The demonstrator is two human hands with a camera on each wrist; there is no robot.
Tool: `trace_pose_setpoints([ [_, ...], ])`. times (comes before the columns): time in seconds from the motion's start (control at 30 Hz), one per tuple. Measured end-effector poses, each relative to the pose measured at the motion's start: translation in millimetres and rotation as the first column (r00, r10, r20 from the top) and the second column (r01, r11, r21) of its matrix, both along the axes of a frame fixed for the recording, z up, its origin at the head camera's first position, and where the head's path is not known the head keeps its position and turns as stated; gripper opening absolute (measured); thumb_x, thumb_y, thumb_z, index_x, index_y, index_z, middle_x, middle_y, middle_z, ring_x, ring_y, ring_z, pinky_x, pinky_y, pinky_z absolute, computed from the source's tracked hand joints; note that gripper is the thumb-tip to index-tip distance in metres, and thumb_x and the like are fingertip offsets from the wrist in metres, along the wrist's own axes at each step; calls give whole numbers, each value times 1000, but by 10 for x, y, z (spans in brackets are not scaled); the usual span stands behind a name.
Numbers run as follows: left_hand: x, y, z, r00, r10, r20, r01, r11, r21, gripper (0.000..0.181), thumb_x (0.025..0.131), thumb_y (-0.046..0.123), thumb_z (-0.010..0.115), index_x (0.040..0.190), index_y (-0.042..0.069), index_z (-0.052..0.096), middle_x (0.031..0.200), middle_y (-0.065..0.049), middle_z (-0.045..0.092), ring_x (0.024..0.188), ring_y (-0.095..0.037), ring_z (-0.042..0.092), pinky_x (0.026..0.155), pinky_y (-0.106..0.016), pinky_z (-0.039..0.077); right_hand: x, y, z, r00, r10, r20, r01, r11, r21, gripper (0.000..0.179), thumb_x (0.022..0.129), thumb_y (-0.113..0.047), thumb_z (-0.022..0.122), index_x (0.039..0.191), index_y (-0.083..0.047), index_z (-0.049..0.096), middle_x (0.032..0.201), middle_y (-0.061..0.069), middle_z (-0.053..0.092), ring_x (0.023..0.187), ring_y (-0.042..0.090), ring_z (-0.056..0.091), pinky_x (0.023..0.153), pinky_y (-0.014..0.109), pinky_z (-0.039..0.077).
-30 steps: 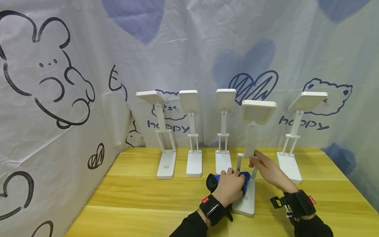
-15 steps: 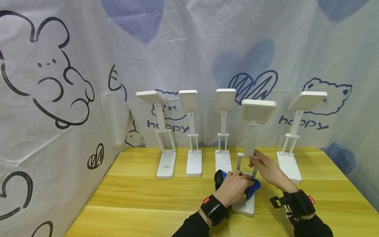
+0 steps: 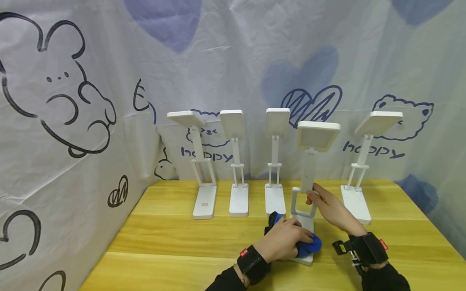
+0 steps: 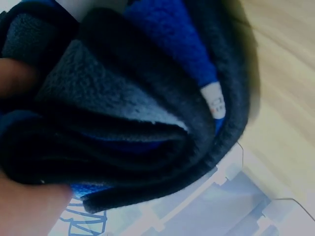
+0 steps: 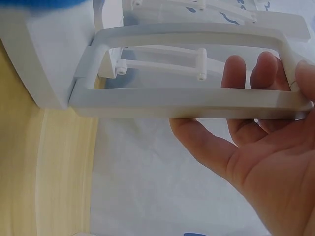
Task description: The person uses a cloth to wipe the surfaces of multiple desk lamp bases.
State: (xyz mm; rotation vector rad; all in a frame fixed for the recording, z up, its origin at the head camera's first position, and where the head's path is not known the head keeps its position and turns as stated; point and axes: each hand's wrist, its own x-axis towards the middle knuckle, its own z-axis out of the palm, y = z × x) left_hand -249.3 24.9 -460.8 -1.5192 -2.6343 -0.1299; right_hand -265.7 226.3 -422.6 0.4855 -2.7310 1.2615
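In the head view, a blue cloth [image 3: 308,245] with black edging is held by the left hand [image 3: 282,241], its fingers bent over the bunched fabric. The cloth is laid across the base of the nearest white lamp [image 3: 317,137], which is stood on the wooden table [image 3: 164,242] with its head raised. The lamp's lower frame [image 3: 293,200] is gripped near its top by the right hand [image 3: 333,210], presumably so that the lamp is kept steady while the base is pressed. Four other lamps are set apart in a row behind, three to the left [image 3: 205,202] [image 3: 238,200] [image 3: 274,198] and one to the right [image 3: 356,206]; space seems thereby to be left for both hands.

In the left wrist view, the cloth is seen in thick folds, with a small white label [image 4: 214,101]; it is held between digits at the left edge, probably folded to give a firmer pad. Whether the base is touched there cannot be told.

In the right wrist view, one side bar of the frame is clasped narrowly: fingers are passed behind it, and their tips are seen through the frame's gap. A hold on the bar seems chosen because the base is thus left uncovered for the cloth.
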Motion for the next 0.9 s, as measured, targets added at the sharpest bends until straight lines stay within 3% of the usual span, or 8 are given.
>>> trace_pose_setpoints([
  [0.17,30,-65,26,999,-28,22,28,1000,-6,49,86,7,65,122,40,68,131,25,59,117,-5,53,89,-23,42,-12,4,-10,1000,1,-9,-1,1000,2,38,106,-44,30,114,-13,50,100,7,61,98,28,58,75,38,41],
  [0.53,45,-195,36,995,-46,94,46,999,8,52,84,1,62,121,36,70,131,23,60,120,-7,52,94,-26,43,-24,18,-35,1000,5,-4,-5,1000,2,38,106,-45,30,110,-14,51,101,7,60,98,29,58,73,38,39],
  [0.73,25,-293,28,995,-13,95,10,999,36,53,82,-2,62,119,35,72,130,22,61,118,-9,54,91,-27,44,-23,5,-19,1000,10,0,-10,1000,-1,39,105,-46,29,108,-13,49,102,9,59,93,27,55,71,39,37],
  [0.9,-6,-340,8,995,60,84,-63,997,36,51,83,0,62,119,36,71,127,22,63,119,-11,54,95,-32,46,-30,-5,-16,1000,-2,13,1,1000,11,43,106,-46,29,106,-9,50,101,11,59,89,28,53,68,38,36],
])
